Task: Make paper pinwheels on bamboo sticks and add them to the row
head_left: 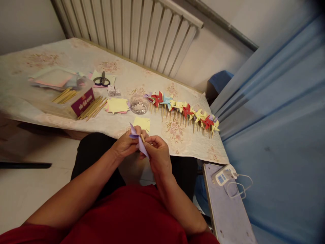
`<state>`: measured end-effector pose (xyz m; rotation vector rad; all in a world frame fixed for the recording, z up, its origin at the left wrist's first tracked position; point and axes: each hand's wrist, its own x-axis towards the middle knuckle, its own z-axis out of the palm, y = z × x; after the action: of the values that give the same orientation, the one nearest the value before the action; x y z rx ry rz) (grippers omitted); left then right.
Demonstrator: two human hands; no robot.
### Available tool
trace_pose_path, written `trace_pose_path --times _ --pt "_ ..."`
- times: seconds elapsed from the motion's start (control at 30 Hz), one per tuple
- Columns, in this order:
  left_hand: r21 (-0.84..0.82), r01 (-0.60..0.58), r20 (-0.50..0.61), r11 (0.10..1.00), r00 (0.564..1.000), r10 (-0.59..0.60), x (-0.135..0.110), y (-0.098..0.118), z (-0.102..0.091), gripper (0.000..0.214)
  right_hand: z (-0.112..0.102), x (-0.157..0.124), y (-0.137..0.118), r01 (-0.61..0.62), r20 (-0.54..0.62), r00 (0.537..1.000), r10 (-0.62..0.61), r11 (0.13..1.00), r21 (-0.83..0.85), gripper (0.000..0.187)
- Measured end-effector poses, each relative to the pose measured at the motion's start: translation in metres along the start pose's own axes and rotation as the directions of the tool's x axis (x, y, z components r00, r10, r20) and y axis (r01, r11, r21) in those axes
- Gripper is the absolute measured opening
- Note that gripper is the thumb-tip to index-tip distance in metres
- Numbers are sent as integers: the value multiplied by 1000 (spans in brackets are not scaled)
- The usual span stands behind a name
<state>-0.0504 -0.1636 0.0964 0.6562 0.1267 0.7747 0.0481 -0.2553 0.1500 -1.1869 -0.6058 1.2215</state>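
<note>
A purple paper pinwheel [143, 149] is held between my hands just off the table's front edge. My left hand [125, 142] is closed on its folded paper from the left. At the pinwheel's middle a short length of wooden stick [142, 138] shows, and the fingers of my right hand [159, 154] pinch around its lower end. The rest of the stick is hidden. Just beyond my fingers lies a yellow paper square [142, 123] with cut corners. A round clear tub of small metal pins [138, 104] stands behind it.
Finished pinwheels [186, 111] lie in a row at the right. Stacked yellow paper [117, 105], wooden sticks [93, 107], small boxes [113, 90], scissors [102, 80] and a clear box [82, 101] are at the left. A power strip [223, 175] sits on a bench beside me.
</note>
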Motion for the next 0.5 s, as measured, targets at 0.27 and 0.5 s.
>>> trace_pose_path --times 0.27,0.5 --pt "19 -11 -1 1000 1000 11 -1 -1 -1 32 0 1 0 4 -5 1000 -4 1000 2 22" --pt "21 -15 -7 1000 1000 16 0 0 0 37 -2 3 3 26 -20 999 -26 999 -35 22"
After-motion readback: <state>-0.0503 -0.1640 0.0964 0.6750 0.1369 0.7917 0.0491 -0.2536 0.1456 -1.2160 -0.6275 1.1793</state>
